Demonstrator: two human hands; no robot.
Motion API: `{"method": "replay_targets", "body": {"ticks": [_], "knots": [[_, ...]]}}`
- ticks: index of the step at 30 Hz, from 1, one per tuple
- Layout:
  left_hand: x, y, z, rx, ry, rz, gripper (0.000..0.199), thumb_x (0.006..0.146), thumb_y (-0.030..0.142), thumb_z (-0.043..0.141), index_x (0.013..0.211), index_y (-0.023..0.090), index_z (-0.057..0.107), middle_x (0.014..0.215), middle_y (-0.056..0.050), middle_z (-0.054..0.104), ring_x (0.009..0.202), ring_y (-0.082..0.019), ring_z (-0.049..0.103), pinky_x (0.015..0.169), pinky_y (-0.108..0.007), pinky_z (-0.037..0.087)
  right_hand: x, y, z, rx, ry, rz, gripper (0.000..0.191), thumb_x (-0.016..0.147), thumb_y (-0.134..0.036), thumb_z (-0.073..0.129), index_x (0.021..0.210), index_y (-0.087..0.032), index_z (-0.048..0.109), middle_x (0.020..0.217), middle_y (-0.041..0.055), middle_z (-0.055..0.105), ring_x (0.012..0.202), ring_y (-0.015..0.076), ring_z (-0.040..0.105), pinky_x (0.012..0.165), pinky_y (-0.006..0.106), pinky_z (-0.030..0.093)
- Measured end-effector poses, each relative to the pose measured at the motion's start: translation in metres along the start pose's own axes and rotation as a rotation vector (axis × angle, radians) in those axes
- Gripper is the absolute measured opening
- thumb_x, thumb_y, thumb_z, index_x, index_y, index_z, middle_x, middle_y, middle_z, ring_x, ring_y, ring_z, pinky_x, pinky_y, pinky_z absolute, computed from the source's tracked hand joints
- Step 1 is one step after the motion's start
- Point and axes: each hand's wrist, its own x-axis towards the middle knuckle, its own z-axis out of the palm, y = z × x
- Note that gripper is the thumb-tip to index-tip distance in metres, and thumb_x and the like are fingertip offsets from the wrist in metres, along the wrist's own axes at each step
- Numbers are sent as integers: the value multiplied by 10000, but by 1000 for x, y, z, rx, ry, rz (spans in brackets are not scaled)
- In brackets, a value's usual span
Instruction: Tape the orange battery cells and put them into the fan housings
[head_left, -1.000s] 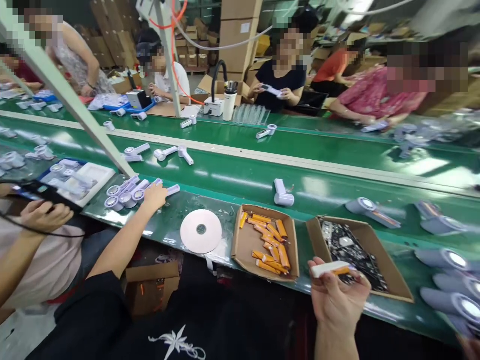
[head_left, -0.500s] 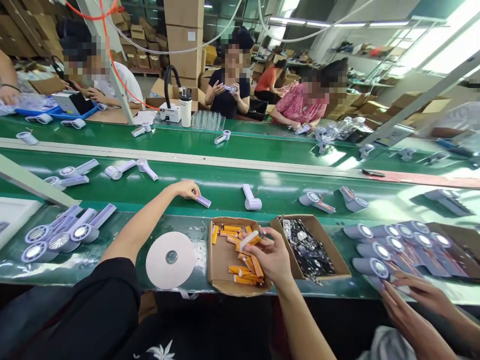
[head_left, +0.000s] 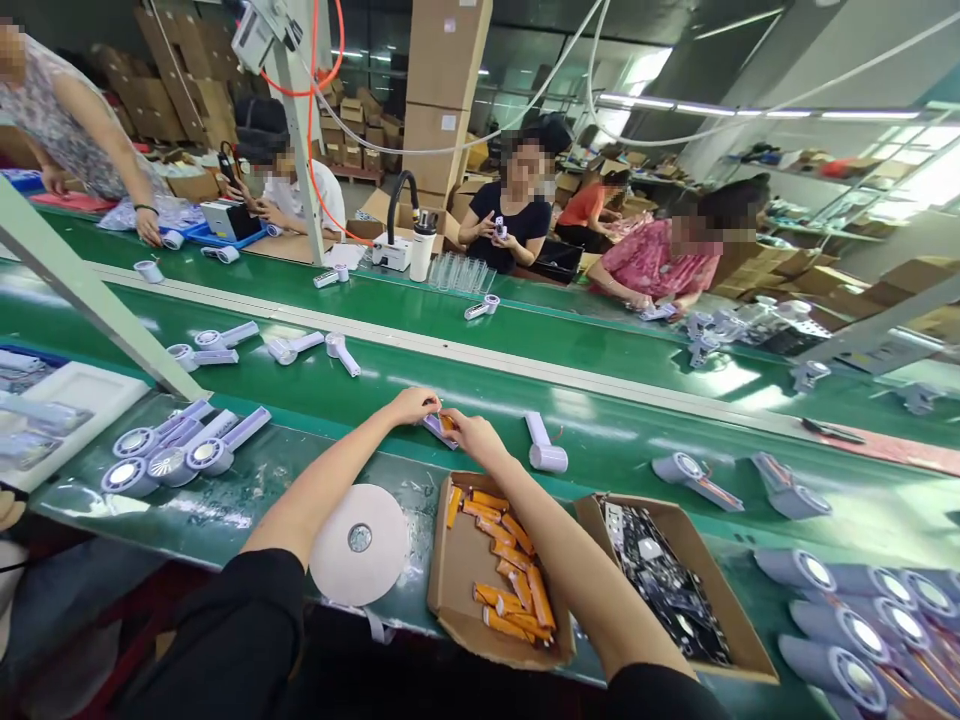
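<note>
Over the green belt my left hand (head_left: 414,406) has its fingers closed on a lilac handheld fan (head_left: 440,432), and only the handle end shows. My right hand (head_left: 474,436) meets it there, pinching an orange-wrapped battery (head_left: 448,422) against the handle. The fan's head is hidden behind my left hand. Below my forearms lies a cardboard tray (head_left: 444,580) with several more orange batteries (head_left: 536,595) in it. Left of that tray is a white roll of tape (head_left: 337,545). Another lilac fan (head_left: 546,442) rests on the belt to the right of my hands.
A cardboard box (head_left: 739,620) of black circuit boards (head_left: 667,580) stands at right, beside several grey-lilac fans (head_left: 840,620). More fans (head_left: 180,450) are grouped at left near a slanted metal post (head_left: 97,290). People sit across the belt.
My right hand has left the battery tray with a battery and moved up and left to the fan by my left hand. The camera view has tilted and shifted left.
</note>
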Motion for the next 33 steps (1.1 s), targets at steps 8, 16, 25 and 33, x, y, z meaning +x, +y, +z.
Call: {"method": "replay_targets", "body": {"ticks": [8,16,25,33], "knots": [[2,4,15,-36,40,-44,233,951,309,569,990,192,767,1163,-74,785,1100,-242,716,962,-309,523,8,-4,6,-171,-153,13,545,954,-432,733,1483,-382,612,1167,132,790,1078,360,756,936,451,558],[1,10,16,-27,69,-99,283,989,339,546,1045,170,765,1108,-93,790,1022,-247,715,903,-318,533,20,14,-6,-72,-178,-63,385,1045,-368,564,1407,-296,674,1045,48,811,976,244,743,944,357,539],[10,32,30,51,53,-101,277,1032,406,649,1126,154,714,1197,-87,724,1119,-221,686,1036,-463,552,3,36,14,-88,-93,69,244,1066,-285,548,1217,-149,683,1181,168,739,1151,257,679,1026,354,471],[-15,79,1,191,147,-141,331,1031,404,645,1240,148,665,1257,-113,690,1160,-249,668,1030,-480,557,-27,15,-43,51,115,99,310,1091,-263,470,1322,-152,644,1300,175,719,1214,240,665,1068,356,472]]}}
